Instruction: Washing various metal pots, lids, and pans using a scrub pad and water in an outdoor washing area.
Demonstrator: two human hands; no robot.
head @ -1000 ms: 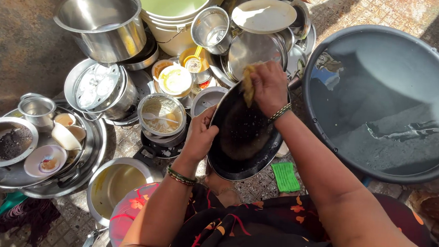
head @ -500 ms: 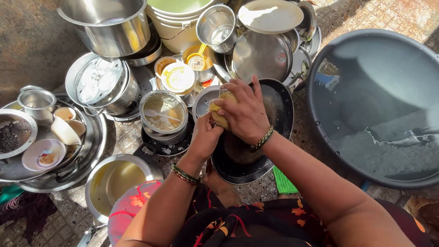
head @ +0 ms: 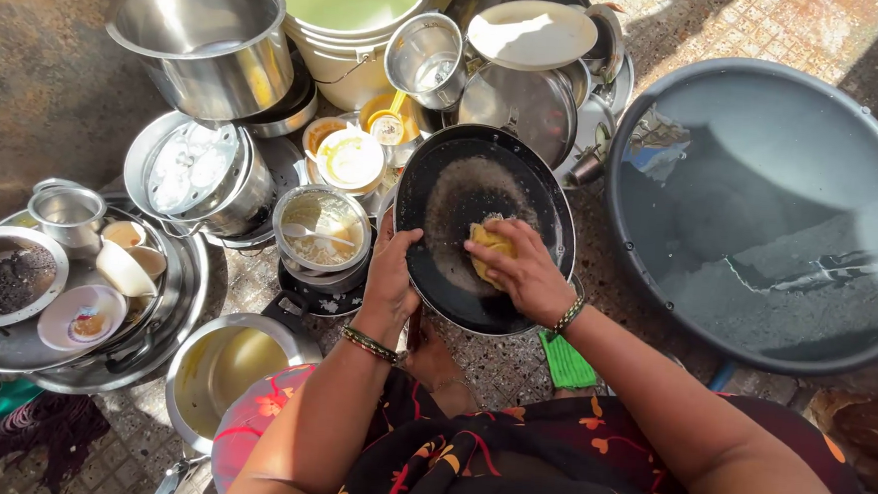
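Nearest, a steel pot [head: 220,366] with a yellowish inside sits by the person's knee, and a green cloth [head: 565,360] lies on the tiled ground just below the pan. Above these, the left hand [head: 391,275] is closed on the left rim of a round black pan [head: 484,227], thumb over the edge, holding it tilted up toward the camera. The right hand [head: 526,272] is curled around a yellow sponge [head: 490,246] and presses it against the pan's inner face, near the lower middle, where a pale soapy smear spreads upward.

Just left of the pan stands a small steel bowl [head: 322,227] with a spoon in it. Farther left, a wide steel tray [head: 170,313] carries small cups and plates, and beside it is a bowl [head: 9,280] with dark grounds inside.

To the right, a large dark basin [head: 771,209] holds water. Beyond the pan, steel plates and lids [head: 522,101] are stacked, topped by a pale plate [head: 532,33]. At the far edge stand a tall steel pot [head: 208,39] and a cream bucket [head: 348,32].
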